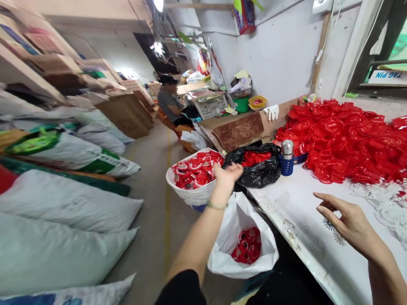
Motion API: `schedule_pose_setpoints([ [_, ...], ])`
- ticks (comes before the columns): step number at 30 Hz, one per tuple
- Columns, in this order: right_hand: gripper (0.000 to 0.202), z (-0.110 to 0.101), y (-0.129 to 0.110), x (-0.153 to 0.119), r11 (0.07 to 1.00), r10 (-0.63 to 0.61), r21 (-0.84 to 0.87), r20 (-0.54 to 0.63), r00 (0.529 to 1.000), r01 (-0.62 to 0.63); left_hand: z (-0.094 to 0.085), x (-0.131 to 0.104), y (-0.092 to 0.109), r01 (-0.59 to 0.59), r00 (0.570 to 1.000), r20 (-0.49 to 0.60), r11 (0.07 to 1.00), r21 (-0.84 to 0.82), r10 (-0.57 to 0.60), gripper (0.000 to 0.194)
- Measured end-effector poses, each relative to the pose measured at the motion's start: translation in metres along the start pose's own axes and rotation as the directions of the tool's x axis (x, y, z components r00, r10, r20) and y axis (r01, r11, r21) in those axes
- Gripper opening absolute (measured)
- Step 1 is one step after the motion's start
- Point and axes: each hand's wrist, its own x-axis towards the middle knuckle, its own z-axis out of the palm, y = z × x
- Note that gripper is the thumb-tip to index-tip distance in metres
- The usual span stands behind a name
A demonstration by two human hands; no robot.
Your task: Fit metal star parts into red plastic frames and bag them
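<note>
My left hand (227, 174) is stretched out, fingers apart and nothing in it, between a full white sack (182, 192) and a black plastic bag (262, 174) holding red pieces. Below that arm an open white sack (219, 254) has red pieces with black-and-white parts (248, 245) at its bottom. Over the white tabletop (295, 207) hovers my right hand (348, 222), index finger and thumb apart, with nothing visible between them. Just beside its fingertips lie dark spoked pieces (329, 223). A large heap of red plastic pieces (346, 135) covers the far side of the table.
A steel-topped blue bottle (287, 159) stands by the black bag. White toothed pieces (381, 199) lie at the table's right. Stuffed sacks (70, 203) line the floor on the left. Further back a person (171, 101) sits beside a white basket (211, 106).
</note>
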Motion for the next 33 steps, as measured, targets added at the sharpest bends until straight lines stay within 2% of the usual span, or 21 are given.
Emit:
schedule_pose_setpoints([
  [2,0.041,0.006,0.004,-0.001,0.999,0.029,-0.041,0.089,0.996,-0.026,-0.02,-0.009,-0.04,0.099,0.995,-0.019,0.995,-0.002,-0.099,0.055],
  [4,0.041,0.007,0.005,-0.003,0.998,0.036,-0.059,0.126,0.991,-0.029,-0.026,-0.031,-0.072,0.206,0.974,0.097,0.979,-0.001,-0.205,0.052],
  [6,0.041,0.005,0.003,-0.008,0.999,0.017,-0.044,0.1,0.995,-0.013,-0.022,-0.057,-0.096,0.305,0.913,0.26,0.949,0.075,-0.314,0.051],
  [9,0.04,0.001,0.002,-0.021,1.0,-0.002,-0.005,0.011,1.0,0.002,-0.024,-0.09,-0.13,0.319,0.848,0.379,0.929,0.189,-0.369,0.048],
  [11,0.038,0.001,0.004,-0.032,1.0,0.012,0.016,-0.021,1.0,-0.011,-0.038,-0.105,-0.151,0.342,0.831,0.369,0.906,0.249,-0.415,0.044],
  [14,0.035,0.001,0.007,-0.046,0.998,0.039,0.046,-0.027,0.999,-0.038,-0.066,-0.117,-0.175,0.457,0.807,0.246,0.832,0.315,-0.536,0.041],
  [17,0.034,-0.006,0.004,-0.051,0.998,0.025,0.067,-0.069,0.997,-0.02,-0.077,-0.125,-0.181,0.516,0.779,0.209,0.794,0.32,-0.591,0.042],
  [23,0.031,-0.021,-0.01,-0.057,0.995,-0.068,0.059,-0.25,0.966,0.086,-0.067,-0.139,-0.172,0.433,0.784,0.33,0.845,0.315,-0.525,0.046],
  [29,0.042,-0.014,-0.013,-0.056,0.996,-0.041,0.073,-0.223,0.974,0.058,-0.064,-0.142,-0.169,0.391,0.719,0.447,0.842,0.372,-0.532,0.052],
  [33,0.051,-0.01,-0.024,-0.037,0.99,-0.094,0.079,-0.219,0.971,0.114,-0.045,-0.132,-0.142,0.273,0.767,0.531,0.932,0.236,-0.359,0.056],
])
